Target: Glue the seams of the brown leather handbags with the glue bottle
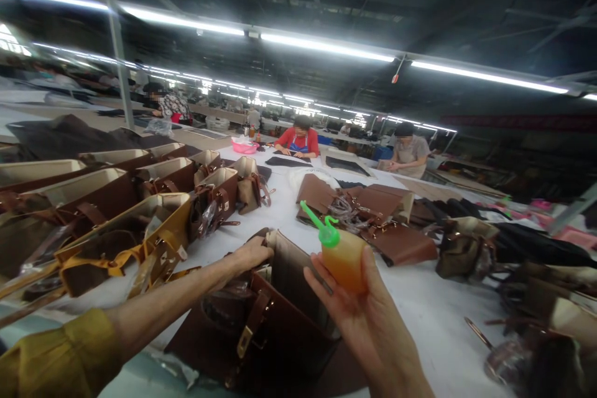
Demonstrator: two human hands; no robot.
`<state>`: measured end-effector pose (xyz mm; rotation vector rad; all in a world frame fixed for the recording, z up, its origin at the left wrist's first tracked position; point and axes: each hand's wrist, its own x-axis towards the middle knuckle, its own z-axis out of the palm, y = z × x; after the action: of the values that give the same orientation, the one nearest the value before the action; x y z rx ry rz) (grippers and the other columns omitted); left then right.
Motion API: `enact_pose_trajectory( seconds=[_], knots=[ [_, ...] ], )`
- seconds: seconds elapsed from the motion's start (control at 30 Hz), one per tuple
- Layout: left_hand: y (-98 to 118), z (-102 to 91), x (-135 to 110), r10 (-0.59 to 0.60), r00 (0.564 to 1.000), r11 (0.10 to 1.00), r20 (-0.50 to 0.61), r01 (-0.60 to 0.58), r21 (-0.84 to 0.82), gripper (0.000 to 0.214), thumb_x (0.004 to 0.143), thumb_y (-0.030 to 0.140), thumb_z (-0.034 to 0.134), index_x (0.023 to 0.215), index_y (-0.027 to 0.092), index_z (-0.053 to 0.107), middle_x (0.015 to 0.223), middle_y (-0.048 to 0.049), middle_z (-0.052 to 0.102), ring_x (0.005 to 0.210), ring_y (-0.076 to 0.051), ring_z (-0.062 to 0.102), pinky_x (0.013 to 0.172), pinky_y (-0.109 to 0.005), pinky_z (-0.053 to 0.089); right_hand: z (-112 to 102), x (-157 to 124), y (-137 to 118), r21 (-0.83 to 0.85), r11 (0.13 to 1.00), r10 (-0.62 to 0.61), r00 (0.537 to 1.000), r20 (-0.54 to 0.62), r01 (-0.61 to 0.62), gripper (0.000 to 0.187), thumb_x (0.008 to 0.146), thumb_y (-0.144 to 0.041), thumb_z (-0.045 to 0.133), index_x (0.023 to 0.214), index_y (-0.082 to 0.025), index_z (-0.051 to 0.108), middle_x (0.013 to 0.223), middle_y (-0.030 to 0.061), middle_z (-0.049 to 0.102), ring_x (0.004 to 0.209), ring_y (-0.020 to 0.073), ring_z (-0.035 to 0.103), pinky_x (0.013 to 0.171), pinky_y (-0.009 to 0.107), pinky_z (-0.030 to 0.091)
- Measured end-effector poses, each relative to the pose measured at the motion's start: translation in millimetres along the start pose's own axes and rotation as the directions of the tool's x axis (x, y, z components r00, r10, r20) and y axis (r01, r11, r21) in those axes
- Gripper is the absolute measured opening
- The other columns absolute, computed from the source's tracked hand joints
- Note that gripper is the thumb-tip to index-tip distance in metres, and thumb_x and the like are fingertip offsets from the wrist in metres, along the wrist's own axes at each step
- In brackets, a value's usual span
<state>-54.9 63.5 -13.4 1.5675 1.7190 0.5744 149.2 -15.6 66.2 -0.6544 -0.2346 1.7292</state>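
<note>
My right hand (361, 314) is closed around a small squeeze bottle (342, 258) of orange liquid with a green nozzle cap, held up over the table. My left hand (249, 255), at the end of a mustard-yellow sleeve, grips the top edge of an open dark brown leather handbag (280, 329) that stands on the white table (433, 311) right in front of me. The bag's beige lining and a strap with a metal buckle show.
Rows of brown and tan handbags (140, 199) line the left of the table. Flat brown leather pieces (373, 214) and more bags lie at the middle and right. Three people sit or stand at work at the far end, near a pink bowl (245, 147).
</note>
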Motion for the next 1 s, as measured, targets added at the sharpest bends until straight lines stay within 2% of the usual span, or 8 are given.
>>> enact_pose_trajectory(
  seconds=[0.2,0.3,0.43,0.63,0.73,0.83,0.9,1.0],
  knots=[
    [0,-12.4,-12,0.152,0.973,0.972,0.175,-0.115,-0.205,0.024,0.067,0.027,0.048,0.084,0.017,0.062,0.06,0.0035,0.053,0.052,-0.011,0.046,0.048,-0.022,0.035,-5,5,-10,-0.007,0.997,-0.077,0.996,-0.033,0.077,0.048,0.075,-0.039,0.071,0.114,-0.016,0.055,0.108,0.0113,0.062,0.105,0.0342,0.056,0.09,0.055,0.046],
    [8,-20.3,-12,0.181,0.965,0.969,0.19,-0.143,-0.2,0.021,0.068,0.03,0.049,0.081,0.017,0.058,0.055,0.0055,0.045,0.046,-0.009,0.039,0.044,-0.021,0.029,-9,3,-17,0.016,0.996,-0.085,0.995,-0.051,0.086,0.049,0.076,-0.039,0.07,0.115,-0.014,0.053,0.11,0.0118,0.06,0.109,0.0337,0.053,0.09,0.054,0.046],
    [27,-34.8,-9,0.348,0.924,0.933,0.16,-0.325,-0.152,0.014,0.068,0.031,0.05,0.069,0.017,0.051,0.057,0.0053,0.041,0.051,-0.008,0.037,0.049,-0.021,0.03,-15,-5,-27,0.062,0.996,-0.062,0.993,-0.097,0.068,0.049,0.077,-0.042,0.068,0.114,-0.014,0.054,0.105,0.0132,0.06,0.107,0.0331,0.054,0.088,0.056,0.047],
    [70,-55.3,-5,0.444,0.88,0.896,0.171,-0.428,-0.122,0.016,0.067,0.03,0.052,0.07,0.015,0.055,0.06,0.004,0.045,0.055,-0.009,0.039,0.054,-0.021,0.032,-21,-22,-40,0.12,0.991,-0.04,0.995,-0.096,0.051,0.044,0.078,-0.047,0.064,0.105,-0.013,0.059,0.095,0.0127,0.063,0.098,0.0296,0.059,0.087,0.056,0.047],
    [91,-62.8,-4,0.432,0.869,0.899,0.24,-0.437,-0.035,0.014,0.064,0.03,0.054,0.066,0.015,0.056,0.058,0.004,0.046,0.054,-0.009,0.04,0.051,-0.021,0.032,-27,-30,-43,0.143,0.99,0.007,0.992,-0.125,0.011,0.043,0.079,-0.049,0.062,0.103,-0.014,0.061,0.093,0.0122,0.064,0.094,0.0278,0.061,0.085,0.052,0.05],
    [105,-63.4,-3,0.375,0.847,0.905,0.376,-0.423,0.051,0.011,0.059,0.027,0.057,0.061,0.017,0.058,0.054,0.0049,0.046,0.052,-0.009,0.04,0.048,-0.02,0.031,-40,-36,-44,0.112,0.994,0.006,0.99,-0.143,0.01,0.036,0.08,-0.048,0.06,0.098,-0.017,0.064,0.089,0.0099,0.065,0.085,0.0232,0.063,0.078,0.043,0.054],
    [109,-58.9,-3,0.303,0.83,0.916,0.469,-0.39,0.097,0.01,0.057,0.027,0.059,0.061,0.017,0.059,0.051,0.0051,0.047,0.049,-0.009,0.04,0.045,-0.02,0.03,-52,-41,-44,0.039,0.999,0.001,0.991,-0.13,0.004,0.033,0.08,-0.045,0.062,0.097,-0.016,0.064,0.088,0.01,0.066,0.074,0.018,0.063,0.065,0.031,0.056],
    [110,-46.6,-3,0.171,0.815,0.933,0.553,-0.314,0.174,0.014,0.054,0.027,0.061,0.063,0.017,0.062,0.049,0.0042,0.05,0.046,-0.011,0.043,0.041,-0.021,0.03,-73,-47,-45,-0.107,0.994,-0.052,0.991,-0.122,0.039,0.036,0.076,-0.04,0.069,0.101,-0.015,0.063,0.085,0.0118,0.068,0.058,0.0124,0.058,0.045,0.017,0.048]
  ],
)
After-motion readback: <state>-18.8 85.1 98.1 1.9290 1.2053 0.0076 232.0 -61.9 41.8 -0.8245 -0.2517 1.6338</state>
